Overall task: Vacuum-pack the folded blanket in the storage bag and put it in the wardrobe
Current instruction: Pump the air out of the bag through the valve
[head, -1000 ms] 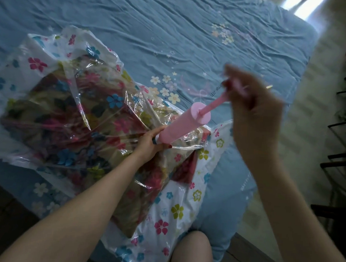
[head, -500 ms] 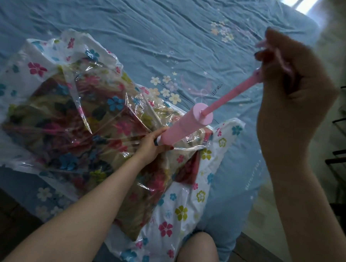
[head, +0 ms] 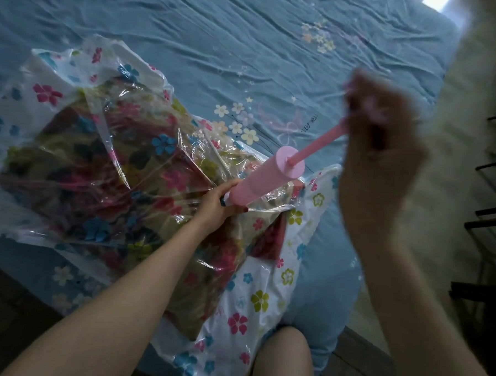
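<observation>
The right hand [head: 382, 154] had dropped closer to the pump [head: 266, 174] than half a second before, leaving less of the rod [head: 315, 146] showing above the barrel. That hand was blurred; its fingers were curled round the handle at the rod's top end, though the handle itself could not be made out.

The left hand [head: 217, 205] gripped the base of the pump, thumb on the near side and fingers wrapped behind, holding the pink barrel tilted, its cap end up and to the right of that grip. Where the pump's foot met the bag [head: 264, 298] was hidden by the fingers.

The bag, clear plastic with a white flowered border, lay under and to the left of the left hand's grip, creased and wrinkled over the blanket [head: 103, 180] inside. The blanket, dark with red, blue and yellow flowers, filled most of the bag and reached from just below the pump's base out to the left.

The bag rested on a bed [head: 192, 26] covered in a rumpled blue sheet printed with small flowers. A bare knee [head: 282, 359] showed below the bag's near corner, between the two forearms.
</observation>
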